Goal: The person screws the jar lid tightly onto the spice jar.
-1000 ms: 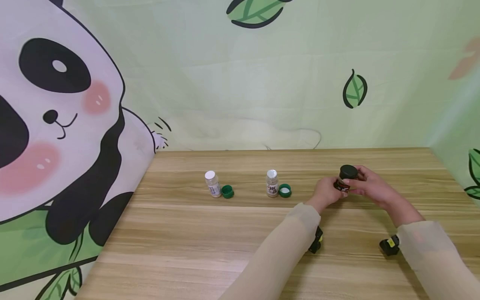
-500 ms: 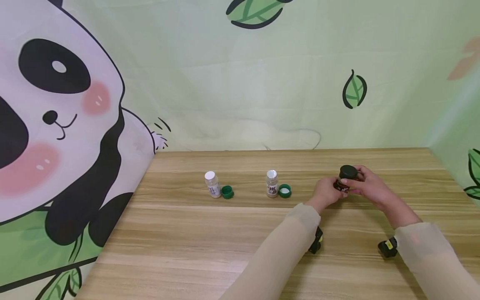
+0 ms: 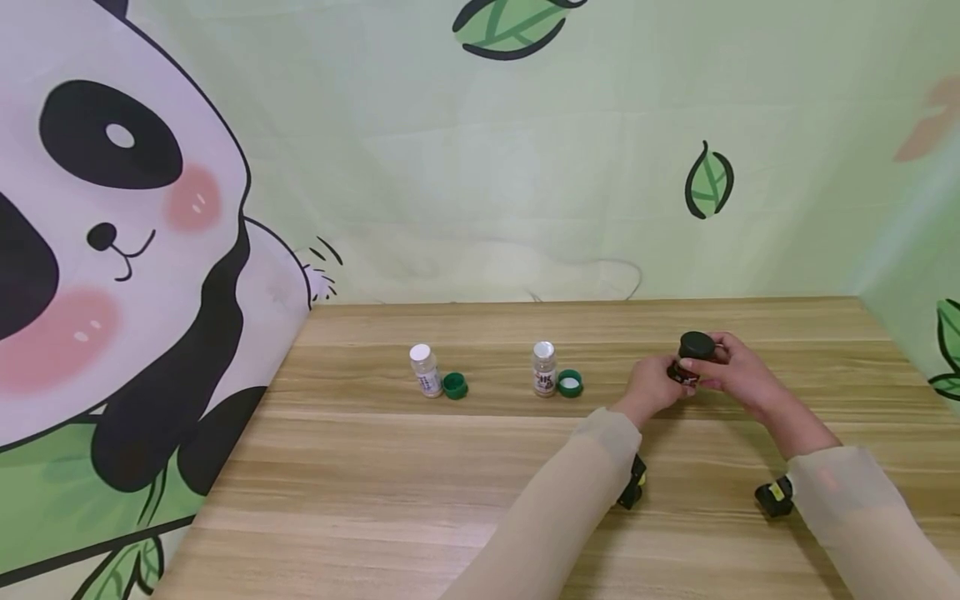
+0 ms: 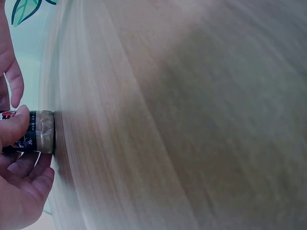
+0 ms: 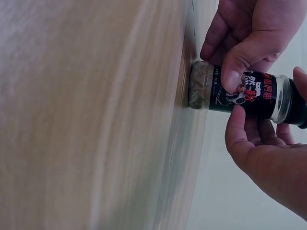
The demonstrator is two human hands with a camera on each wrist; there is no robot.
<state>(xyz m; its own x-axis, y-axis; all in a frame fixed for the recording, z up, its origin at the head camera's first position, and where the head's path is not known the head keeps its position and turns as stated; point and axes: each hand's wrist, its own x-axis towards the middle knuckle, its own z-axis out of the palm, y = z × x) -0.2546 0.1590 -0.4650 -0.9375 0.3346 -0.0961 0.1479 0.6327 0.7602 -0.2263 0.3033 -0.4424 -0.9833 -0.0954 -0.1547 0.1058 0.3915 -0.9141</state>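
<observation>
Left grip (image 3: 651, 387) round jar (image 5: 260, 96), right grip (image 3: 742, 375) at black lid (image 3: 697, 343)

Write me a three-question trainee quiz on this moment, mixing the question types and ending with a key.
1. True or false: the black lid lies loose on the table.
2. In the head view, the cap with the white disc inside lies beside which bottle?
A) left bottle
B) right bottle
3. Fill in: the thumb across the label of the jar belongs to the ____ hand.

Key:
1. False; it is on top of the jar.
2. B.
3. Left; the left hand grips the jar's body.
</observation>
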